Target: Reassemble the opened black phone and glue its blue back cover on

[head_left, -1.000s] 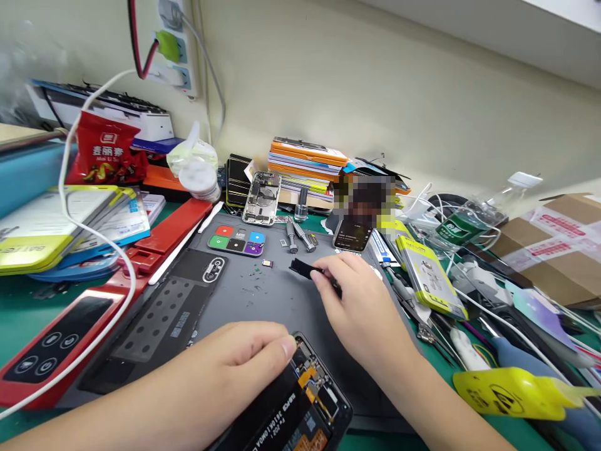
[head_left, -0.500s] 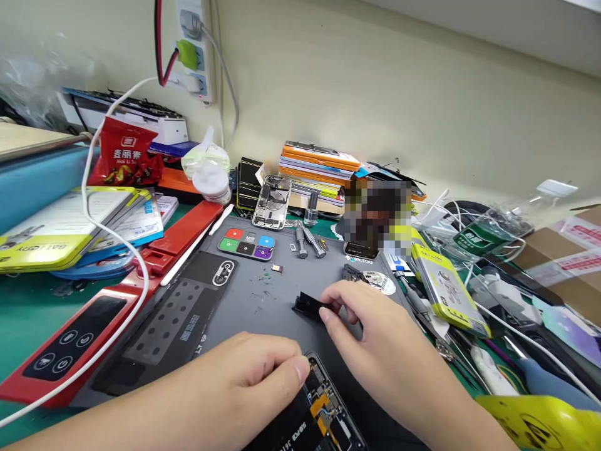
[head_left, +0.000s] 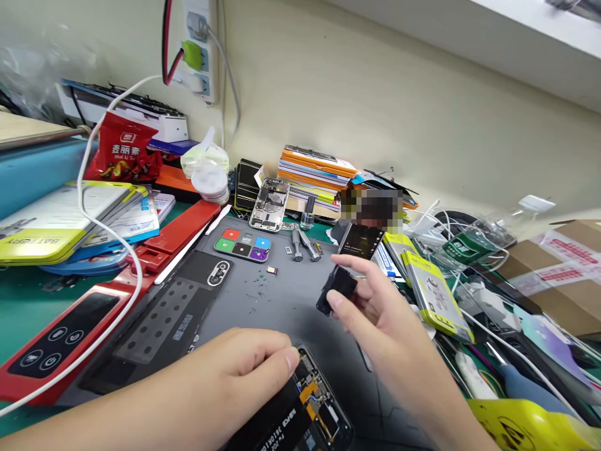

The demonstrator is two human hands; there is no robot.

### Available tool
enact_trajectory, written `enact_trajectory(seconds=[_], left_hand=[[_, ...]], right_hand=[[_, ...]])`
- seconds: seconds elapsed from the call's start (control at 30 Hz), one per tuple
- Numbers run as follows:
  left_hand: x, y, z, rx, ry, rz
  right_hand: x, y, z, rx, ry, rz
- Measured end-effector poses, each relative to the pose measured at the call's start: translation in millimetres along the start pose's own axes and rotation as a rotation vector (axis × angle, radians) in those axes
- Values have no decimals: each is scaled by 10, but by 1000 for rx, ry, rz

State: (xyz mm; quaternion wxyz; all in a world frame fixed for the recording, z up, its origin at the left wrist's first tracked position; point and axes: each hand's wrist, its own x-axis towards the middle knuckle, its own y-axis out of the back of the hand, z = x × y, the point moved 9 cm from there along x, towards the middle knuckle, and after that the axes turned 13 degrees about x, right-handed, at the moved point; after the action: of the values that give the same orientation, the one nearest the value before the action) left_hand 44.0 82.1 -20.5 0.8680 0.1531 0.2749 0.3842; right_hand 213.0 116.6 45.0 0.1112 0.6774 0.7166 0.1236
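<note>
My left hand (head_left: pixel 256 376) is closed on the upper edge of an opened phone (head_left: pixel 305 413), whose orange flex cables and black battery show at the bottom centre. To its right, my right hand (head_left: pixel 375 313) pinches a small black part (head_left: pixel 336 290) between thumb and fingers, raised above the grey mat (head_left: pixel 282 300). On the mat to the left lies a dark phone back cover (head_left: pixel 178 313). Tiny bits and a small gold-coloured component (head_left: pixel 272 270) lie on the mat beyond my hands.
Along the mat's back edge are a coloured tray (head_left: pixel 241 244), two grey screwdrivers (head_left: pixel 305 244), and an open phone frame (head_left: pixel 270 203). A red device (head_left: pixel 61 341) and white cable flank the left. Yellow packages (head_left: pixel 436 294), tools and a bottle (head_left: pixel 469 244) crowd the right.
My right hand has lifted the black part off the mat and tilted it. The dark phone at the mat's back right now shows more of its screen. The view has shifted slightly.
</note>
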Motion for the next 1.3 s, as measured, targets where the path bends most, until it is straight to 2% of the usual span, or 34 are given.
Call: enact_trajectory(seconds=[0.17, 0.23, 0.33, 0.47, 0.73, 0.93, 1.17, 1.3], left_hand=[[28, 26, -13, -80, 41, 39], [38, 45, -25, -122, 51, 71], [50, 74, -30, -183, 54, 109], [49, 135, -16, -241, 38, 168], [82, 115, -76, -313, 51, 178], [91, 154, -74, -335, 43, 214], [61, 229, -92, -295, 66, 289], [51, 279, -72, -320, 29, 341]], right_hand=[[29, 48, 98, 734, -130, 48], [42, 38, 141, 880, -160, 56], [69, 34, 203, 959, -169, 69], [90, -10, 235, 960, -166, 39], [8, -98, 123, 687, -116, -24], [-30, -192, 129, 589, -173, -158], [-43, -158, 77, 728, -139, -110], [-44, -125, 78, 654, -122, -106]])
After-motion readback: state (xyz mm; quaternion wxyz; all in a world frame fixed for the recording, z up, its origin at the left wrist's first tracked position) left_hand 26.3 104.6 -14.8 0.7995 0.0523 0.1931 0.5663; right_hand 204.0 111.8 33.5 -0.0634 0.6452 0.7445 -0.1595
